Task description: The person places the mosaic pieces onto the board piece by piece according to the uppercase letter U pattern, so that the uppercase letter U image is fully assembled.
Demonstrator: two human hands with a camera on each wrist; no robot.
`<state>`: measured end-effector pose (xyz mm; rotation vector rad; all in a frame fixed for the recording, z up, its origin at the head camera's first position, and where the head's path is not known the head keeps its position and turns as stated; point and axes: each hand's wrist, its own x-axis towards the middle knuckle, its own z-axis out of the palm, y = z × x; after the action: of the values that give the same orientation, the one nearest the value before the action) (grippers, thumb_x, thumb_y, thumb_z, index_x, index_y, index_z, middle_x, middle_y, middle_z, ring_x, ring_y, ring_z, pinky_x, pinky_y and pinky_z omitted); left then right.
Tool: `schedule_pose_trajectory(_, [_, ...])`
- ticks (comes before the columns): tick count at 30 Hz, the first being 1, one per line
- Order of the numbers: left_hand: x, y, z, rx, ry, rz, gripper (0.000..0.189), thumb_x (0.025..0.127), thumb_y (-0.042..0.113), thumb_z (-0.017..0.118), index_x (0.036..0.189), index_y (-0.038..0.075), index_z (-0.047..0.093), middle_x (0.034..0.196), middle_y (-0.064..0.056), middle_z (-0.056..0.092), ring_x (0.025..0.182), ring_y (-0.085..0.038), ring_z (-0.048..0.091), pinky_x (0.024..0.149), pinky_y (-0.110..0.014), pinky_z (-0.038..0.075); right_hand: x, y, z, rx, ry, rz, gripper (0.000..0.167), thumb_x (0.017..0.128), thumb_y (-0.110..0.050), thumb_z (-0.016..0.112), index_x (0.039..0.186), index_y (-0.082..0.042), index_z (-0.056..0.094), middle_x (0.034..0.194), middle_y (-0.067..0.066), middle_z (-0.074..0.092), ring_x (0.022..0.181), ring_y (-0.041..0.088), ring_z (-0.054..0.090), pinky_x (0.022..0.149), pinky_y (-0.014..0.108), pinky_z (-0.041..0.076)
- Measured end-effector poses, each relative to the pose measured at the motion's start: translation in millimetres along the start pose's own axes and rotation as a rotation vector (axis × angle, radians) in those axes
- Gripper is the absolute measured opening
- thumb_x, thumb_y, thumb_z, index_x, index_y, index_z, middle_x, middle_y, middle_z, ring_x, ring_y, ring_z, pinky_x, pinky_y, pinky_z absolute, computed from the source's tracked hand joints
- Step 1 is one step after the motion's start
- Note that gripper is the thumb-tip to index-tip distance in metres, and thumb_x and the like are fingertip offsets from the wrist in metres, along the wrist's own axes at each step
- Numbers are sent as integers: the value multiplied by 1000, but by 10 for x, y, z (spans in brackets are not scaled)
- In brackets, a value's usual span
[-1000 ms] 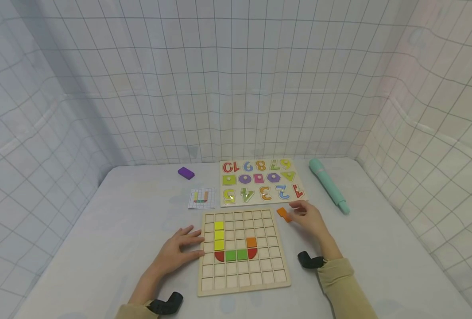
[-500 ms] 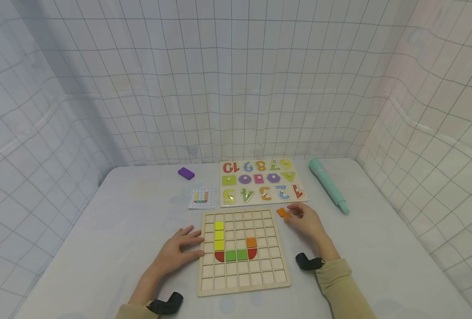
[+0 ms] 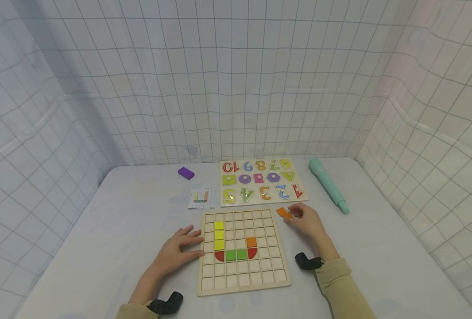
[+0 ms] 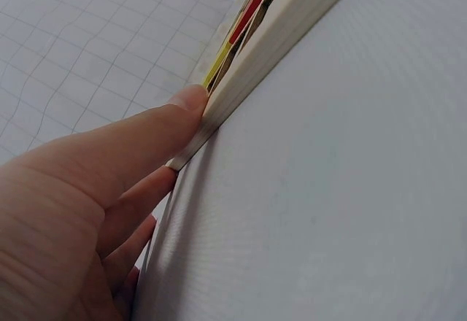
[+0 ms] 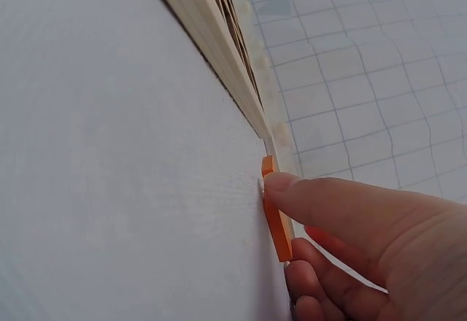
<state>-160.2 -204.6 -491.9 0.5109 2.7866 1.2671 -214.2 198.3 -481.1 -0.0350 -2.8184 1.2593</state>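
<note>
My left hand (image 3: 173, 251) lies at the left edge of a wooden grid board (image 3: 244, 290), its spread fingertips touching that edge. In the left wrist view, the thumb (image 4: 191, 98) rests against the board's side. Yellow tiles (image 3: 219, 235), red curved tiles (image 3: 219, 256), green tiles (image 3: 236, 255) and one orange tile (image 3: 251, 242) sit in the grid's cells. Just off the board's far right corner, my right hand (image 3: 308, 221) pinches a loose orange tile (image 5: 278, 230) between thumb and fingers. Another orange tile (image 3: 281, 211) adjoins it.
Behind the grid board lies a number puzzle board (image 3: 253, 187). A pattern card (image 3: 202, 198) and a purple block (image 3: 186, 173) are to its left. A folded mint-green umbrella (image 3: 329, 186) lies at right. Gridded curtains (image 3: 240, 88) enclose the table.
My right hand has shifted slightly left, and its thumb and fingers have come closer round the orange tile. The left hand and the board have stayed put.
</note>
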Motion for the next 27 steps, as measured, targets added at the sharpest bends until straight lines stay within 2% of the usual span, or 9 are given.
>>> schedule_pose_trajectory(9, [1,-2,-2,5,1,6,45,75,41,77,112,16,71,131,-4,57,137,-32,28,115,-50,16,-17,-39,-53,-35,-26,-7,33,76,-17,77,103,-3,64,91,5,62,84,19,56,72,31,48])
schedule_pose_trajectory(21, [-3,8,-6,7,9,-4,47,75,43,77,113,16,71,131,-3,56,137,-31,28,115,-50,16,-2,-75,-120,-36,-73,-7,29,77,-15,75,102,-3,64,95,6,64,87,20,59,76,35,52])
schedule_pose_trajectory(23, [-7,12,-5,3,5,-6,47,75,42,77,113,16,71,131,-3,56,137,-31,28,115,-50,16,-6,-107,-134,-10,-85,-26,31,77,-15,76,103,-3,64,98,7,65,89,21,60,78,36,53])
schedule_pose_trajectory(27, [-14,16,-4,-3,0,-9,46,75,42,77,112,16,71,131,-3,56,137,-32,28,115,-51,16,-18,-195,-145,53,-120,-135,31,78,-14,75,104,-2,65,99,7,66,90,21,61,80,36,53])
